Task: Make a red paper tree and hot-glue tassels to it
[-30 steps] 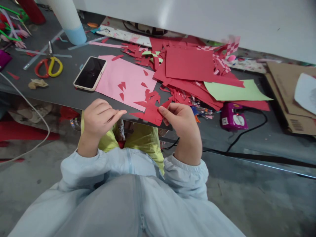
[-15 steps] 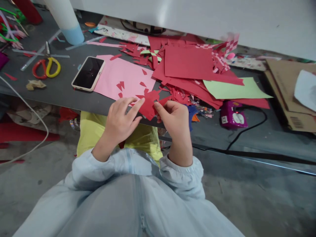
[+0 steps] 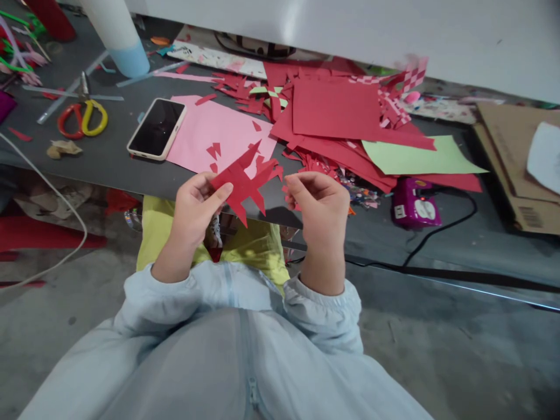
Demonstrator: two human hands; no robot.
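My left hand (image 3: 196,205) pinches a red paper cutout (image 3: 245,185) by its left side, thumb on top. The cutout has pointed strips at its edges and is tilted above the table's front edge. Just to its right, apart from it, my right hand (image 3: 321,201) has thumb and fingertips pressed together. Small red bits show by those fingertips, but I cannot tell whether they are held. Behind the cutout lies pink paper (image 3: 231,131) with small red scraps (image 3: 214,150) on it.
A phone (image 3: 157,128) rests partly on the pink paper, with scissors (image 3: 83,116) to its left. Red sheets (image 3: 335,111) and strips are heaped behind my right hand. A purple device (image 3: 415,204) with a black cable and cardboard (image 3: 516,169) stand farther right.
My left hand has gone from resting spread by the cutout to gripping it, and has moved left with it, turning it. My right hand has let go of the cutout and shifted slightly right.
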